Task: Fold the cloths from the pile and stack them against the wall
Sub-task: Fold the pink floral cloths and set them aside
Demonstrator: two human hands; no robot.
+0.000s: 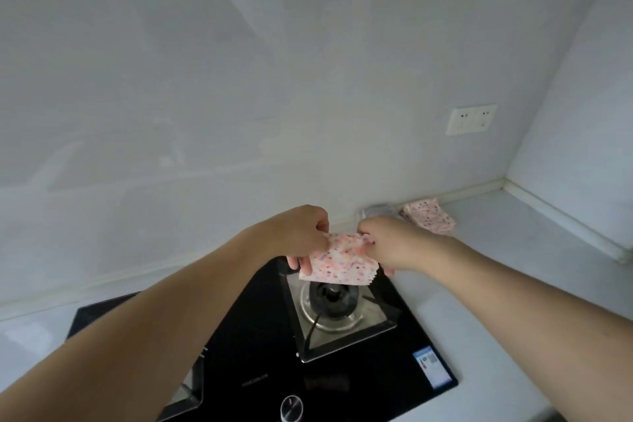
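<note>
Head view: left hand [305, 233] and right hand [383, 243] each pinch the small pink speckled cloth [339, 262], mid-fold above the black gas hob [394, 336]; next, likely placement on the folded pink stack [430, 216].

Soft printed cloth [337, 259], glossy black glass hob [260, 353], shiny metal burner tray [342, 325]

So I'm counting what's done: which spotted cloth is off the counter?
The pink spotted cloth held over the burner by both hands; the other pink cloth lies folded by the wall.
</note>
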